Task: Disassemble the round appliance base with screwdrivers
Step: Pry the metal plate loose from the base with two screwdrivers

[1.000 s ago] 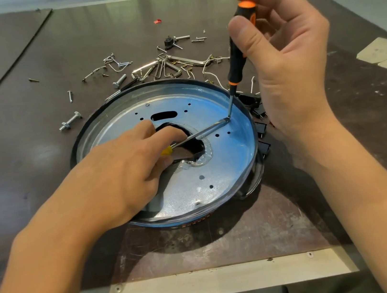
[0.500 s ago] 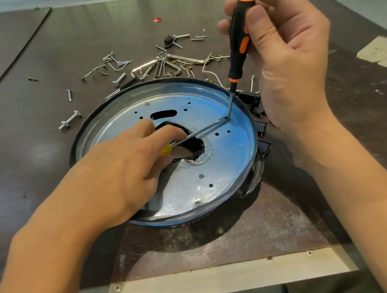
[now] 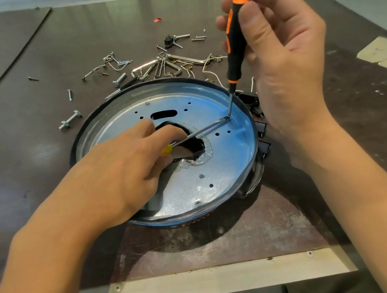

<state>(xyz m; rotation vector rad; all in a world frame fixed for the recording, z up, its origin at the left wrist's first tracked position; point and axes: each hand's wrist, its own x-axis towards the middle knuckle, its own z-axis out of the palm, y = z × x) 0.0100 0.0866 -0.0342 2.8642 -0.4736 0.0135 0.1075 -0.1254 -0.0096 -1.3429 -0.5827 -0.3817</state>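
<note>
Since a second ago the right hand (image 3: 284, 57) has shifted its grip on the black-and-orange screwdriver (image 3: 234, 40): the thumb has come off the front of the upper handle and more of the handle shows, while the tip stays on the same spot; the left hand (image 3: 121, 177) has not moved; the right hand now pinches the handle between thumb and fingers, forefinger bent over the orange cap, and the tool stands nearly upright; its tip is down on the metal face of the round appliance base (image 3: 216, 173), near the right rim; the left hand rests on the base with its fingers curled round a yellow-handled screwdriver (image 3: 205, 130), whose shaft lies low across the central opening (image 3: 195, 146), the blade meeting the other tool's tip; the base lies flat in the middle of the dark table (image 3: 36, 144), just in front of the person; behind it lie loose screws and metal parts (image 3: 162, 63), and to its left a bolt with a nut (image 3: 70, 120).
</note>
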